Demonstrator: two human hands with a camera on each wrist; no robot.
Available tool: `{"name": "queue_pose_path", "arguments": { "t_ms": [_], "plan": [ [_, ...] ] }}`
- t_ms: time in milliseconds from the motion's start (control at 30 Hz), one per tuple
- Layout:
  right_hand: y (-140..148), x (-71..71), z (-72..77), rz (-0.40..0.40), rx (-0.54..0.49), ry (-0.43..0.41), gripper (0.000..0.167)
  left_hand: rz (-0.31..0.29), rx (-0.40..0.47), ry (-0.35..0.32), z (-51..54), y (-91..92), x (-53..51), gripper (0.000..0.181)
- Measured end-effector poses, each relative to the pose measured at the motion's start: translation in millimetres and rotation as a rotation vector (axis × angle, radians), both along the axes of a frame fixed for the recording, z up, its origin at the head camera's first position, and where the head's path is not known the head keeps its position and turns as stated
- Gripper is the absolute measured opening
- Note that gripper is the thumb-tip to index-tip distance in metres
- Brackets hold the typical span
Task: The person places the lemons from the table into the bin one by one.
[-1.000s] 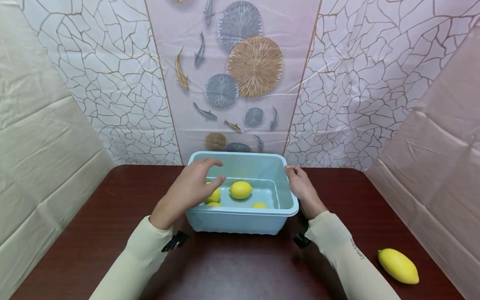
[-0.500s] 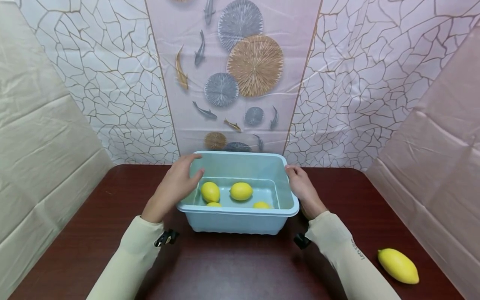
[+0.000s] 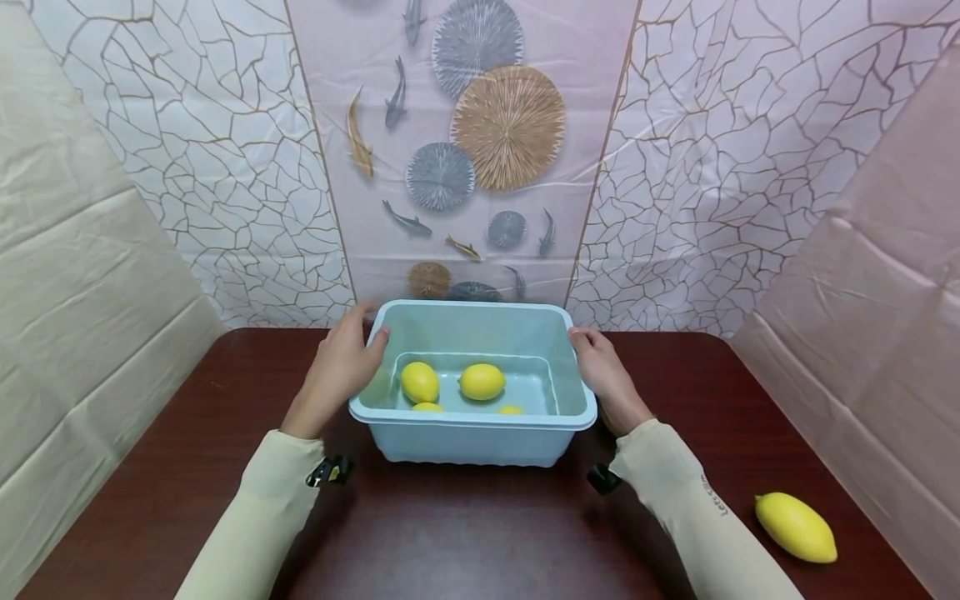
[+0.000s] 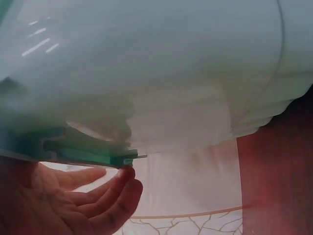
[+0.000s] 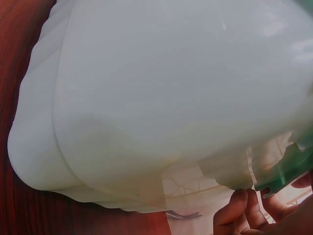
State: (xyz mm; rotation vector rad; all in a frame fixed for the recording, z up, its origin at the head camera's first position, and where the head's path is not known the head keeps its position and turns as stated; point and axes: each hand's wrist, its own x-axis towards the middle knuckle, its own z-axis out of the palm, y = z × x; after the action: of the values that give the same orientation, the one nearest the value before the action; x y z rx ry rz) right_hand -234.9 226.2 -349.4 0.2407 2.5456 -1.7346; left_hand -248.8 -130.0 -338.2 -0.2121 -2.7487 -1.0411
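A light blue rectangular plastic basin [image 3: 472, 442] stands on the table, with several yellow lemons [image 3: 482, 382] inside. Two of them show whole; the near wall partly hides the others. My left hand [image 3: 339, 367] is at the basin's left rim, thumb over the edge and fingers outside. In the left wrist view, the fingers [image 4: 115, 203] bend up under the rim, a fingertip touching it. On the opposite side my right hand [image 3: 606, 375] grips the right rim, thumb on top. The right wrist view shows its fingers [image 5: 238, 205] curled beneath that rim.
One more lemon [image 3: 797, 527] lies on the dark red-brown table [image 3: 465, 533] at the right, beside my right forearm. A patterned cloth backdrop [image 3: 510, 125] hangs behind the basin, and plain cloth walls [image 3: 97, 333] close in both sides.
My left hand has moved left from above the basin to its left rim, uncovering a lemon inside. The front-right lemon has shifted slightly. My right hand has stayed on the right rim.
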Motion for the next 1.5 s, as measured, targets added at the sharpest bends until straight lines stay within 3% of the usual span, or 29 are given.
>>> {"name": "queue_pose_path", "arguments": {
  "t_ms": [200,333,700,1133,1500],
  "plan": [
    [-1,0.3,1.0,-0.016,0.004,-0.001,0.056,0.009,-0.027,-0.129,-0.7,-1.5,-2.8,0.058],
    [-2,0.3,0.3,-0.024,0.011,0.003,0.056,0.013,-0.025,-0.176,-2.4,-2.4,-2.3,0.057],
    [-5,1.8,1.4,0.005,0.004,0.025,0.057,0.029,0.006,-0.16,-4.7,-8.6,1.1,0.053],
    [0,2.7,1.4,-0.008,-0.028,0.032,0.056,-0.071,0.086,-0.249,-7.1,-10.4,-7.6,0.058],
    [-2,2.4,-0.6,-0.018,-0.049,0.021,0.057,-0.078,0.1,-0.281,-6.4,-10.7,-6.3,0.06]
  ]
}}
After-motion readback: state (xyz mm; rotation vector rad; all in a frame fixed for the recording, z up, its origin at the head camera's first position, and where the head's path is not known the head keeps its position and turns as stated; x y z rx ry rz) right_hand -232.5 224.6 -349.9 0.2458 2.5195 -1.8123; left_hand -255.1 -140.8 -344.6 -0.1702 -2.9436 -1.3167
